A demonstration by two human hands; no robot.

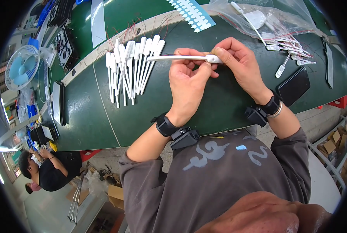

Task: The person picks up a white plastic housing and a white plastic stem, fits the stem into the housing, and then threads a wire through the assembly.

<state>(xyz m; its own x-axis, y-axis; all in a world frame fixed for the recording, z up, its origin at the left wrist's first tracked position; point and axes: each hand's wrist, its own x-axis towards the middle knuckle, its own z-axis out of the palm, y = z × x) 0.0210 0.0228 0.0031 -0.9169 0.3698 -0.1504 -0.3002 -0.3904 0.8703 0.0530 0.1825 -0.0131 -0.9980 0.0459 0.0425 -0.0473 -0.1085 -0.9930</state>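
A slim white plastic stick [181, 57] with a wider, holed head lies level between my two hands over the green table. My left hand [187, 79] is closed round its middle, thumb near the head. At the head end, the thumb and fingers of my right hand [239, 64] pinch it. Its thin end points left, over a row of similar white sticks [132, 66] with paddle-shaped tops and fine red wires. What my fingertips cover at the joint is hidden.
A teal sheet of white round stickers [193, 15] lies at the back. Right of it are a clear plastic bag [294, 17], more white sticks [288, 44] and a black phone-like slab [294, 86]. At far left stand a fan [22, 68] and a seated person [55, 173].
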